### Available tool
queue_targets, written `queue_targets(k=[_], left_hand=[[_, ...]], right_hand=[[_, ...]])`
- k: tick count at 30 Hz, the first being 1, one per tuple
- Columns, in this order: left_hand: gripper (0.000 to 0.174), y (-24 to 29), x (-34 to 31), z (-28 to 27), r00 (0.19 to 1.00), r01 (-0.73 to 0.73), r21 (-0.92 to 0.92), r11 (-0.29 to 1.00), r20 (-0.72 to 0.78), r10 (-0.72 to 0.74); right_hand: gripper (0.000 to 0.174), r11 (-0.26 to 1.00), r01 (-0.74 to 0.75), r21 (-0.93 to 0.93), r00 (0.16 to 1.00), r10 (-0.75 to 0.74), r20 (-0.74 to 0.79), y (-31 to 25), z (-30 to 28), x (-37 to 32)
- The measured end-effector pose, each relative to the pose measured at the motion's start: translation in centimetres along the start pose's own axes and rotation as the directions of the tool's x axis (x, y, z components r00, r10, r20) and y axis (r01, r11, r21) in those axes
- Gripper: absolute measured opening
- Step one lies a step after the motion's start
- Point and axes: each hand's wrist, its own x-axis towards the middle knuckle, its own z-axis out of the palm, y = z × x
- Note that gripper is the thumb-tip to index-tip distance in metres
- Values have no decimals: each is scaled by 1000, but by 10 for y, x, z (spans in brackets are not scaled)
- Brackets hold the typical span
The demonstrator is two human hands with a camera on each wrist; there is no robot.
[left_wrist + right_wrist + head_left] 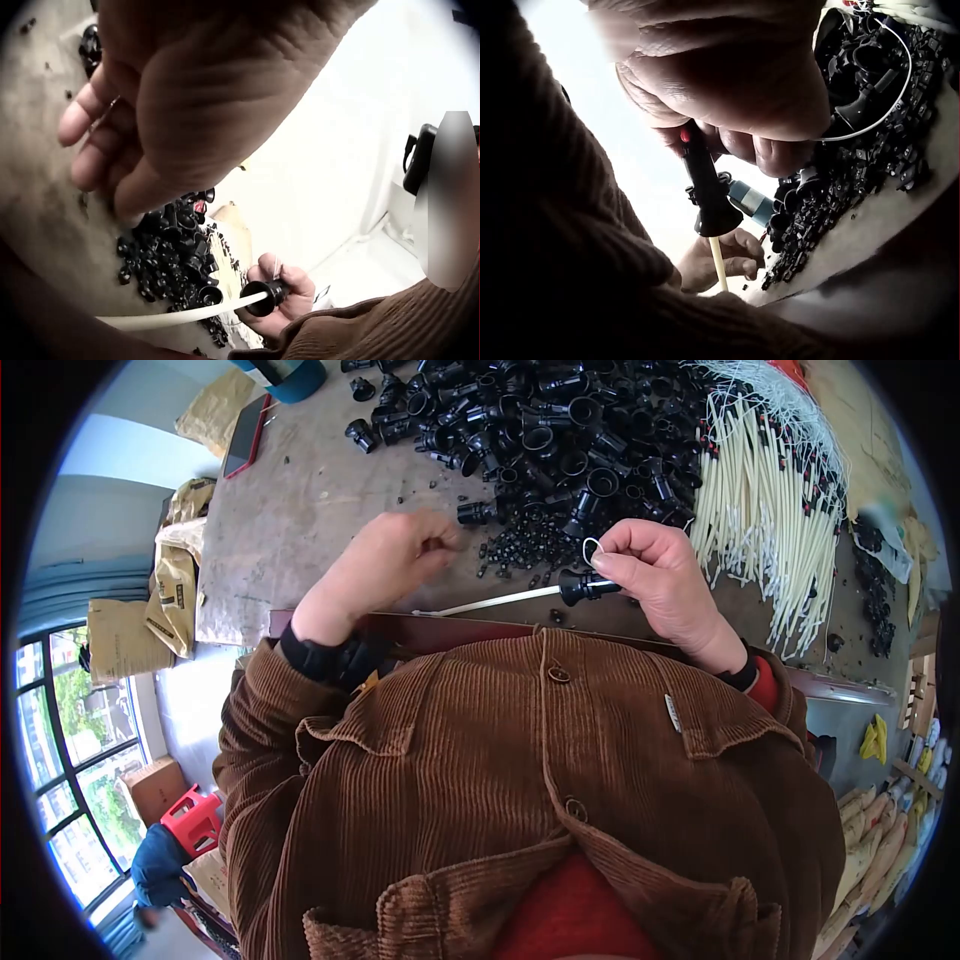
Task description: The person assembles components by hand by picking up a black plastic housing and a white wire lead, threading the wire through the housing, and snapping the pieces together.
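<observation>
My right hand [665, 575] grips a black flared piece [577, 588], from which a pale rod [500, 600] extends left over the table's front edge. A thin white loop [592, 546] rises by its thumb and index finger. In the right wrist view a red tip [685, 136] shows at the narrow end of the black piece [711, 196]. My left hand [385, 560] hovers above the table, left of the small black parts [525, 540], fingers loosely bent; nothing is visible in them. The left wrist view shows those fingers [90, 166] darkly, above the rod [172, 319].
A heap of black flared pieces [540, 435] covers the back middle of the table [270, 545]. To the right lies a bundle of pale rods [770, 500] with white strings. A red-edged phone [247, 436] and a blue container [290, 378] are at the back left.
</observation>
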Motion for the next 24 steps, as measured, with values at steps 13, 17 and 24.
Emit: queue_targets(k=[13, 17, 24], left_hand=[[15, -1, 38, 22, 975, -220, 209, 953, 22, 220], [15, 12, 40, 21, 994, -94, 182, 979, 69, 83], [15, 43, 35, 10, 987, -159, -221, 962, 0, 163]], right_hand=[[8, 998, -18, 58, 1000, 18, 10, 2, 3, 5], [8, 999, 0, 53, 1000, 1, -8, 8, 3, 5], [7, 992, -122, -7, 993, 122, -2, 6, 4, 6]])
